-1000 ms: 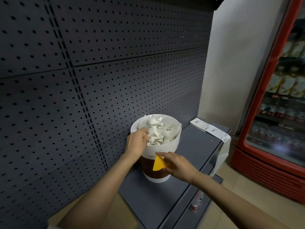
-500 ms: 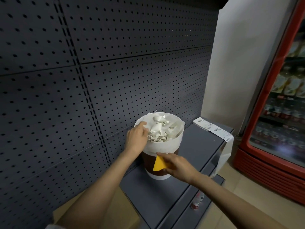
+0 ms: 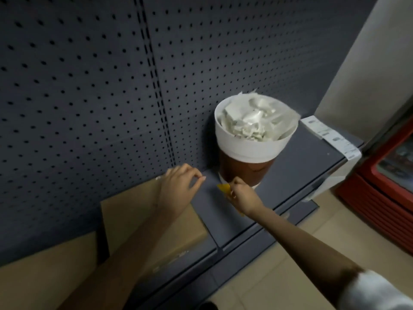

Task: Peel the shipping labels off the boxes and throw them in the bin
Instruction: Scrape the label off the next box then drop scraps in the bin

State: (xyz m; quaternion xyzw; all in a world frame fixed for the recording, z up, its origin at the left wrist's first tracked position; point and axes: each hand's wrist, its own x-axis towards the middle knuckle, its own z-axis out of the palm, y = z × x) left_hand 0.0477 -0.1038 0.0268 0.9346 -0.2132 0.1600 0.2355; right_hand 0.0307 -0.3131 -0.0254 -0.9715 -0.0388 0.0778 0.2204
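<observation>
A brown bin [image 3: 245, 168] with a white liner stands on the grey shelf [image 3: 297, 166] against the pegboard, heaped with crumpled white labels [image 3: 252, 121]. A cardboard box [image 3: 138, 224] lies on the shelf at lower left; a torn strip of label residue [image 3: 172, 258] shows near its front edge. My left hand [image 3: 178, 186] hovers over the box's far corner, fingers curled and loosely apart, holding nothing. My right hand [image 3: 243, 195] is at the bin's base, closed on a yellow scraper [image 3: 224, 189].
A dark pegboard wall [image 3: 111, 86] backs the shelf. A strip of white labels [image 3: 330, 135] hangs over the shelf's right end. A red drinks fridge [image 3: 388, 182] stands at the right, on a tiled floor [image 3: 290, 271]. A larger cardboard surface [image 3: 44, 280] fills the lower left.
My left hand has left the bin's top and dropped down-left to the cardboard box. My right hand with the scraper has lowered. The view has tilted down, showing more of the box.
</observation>
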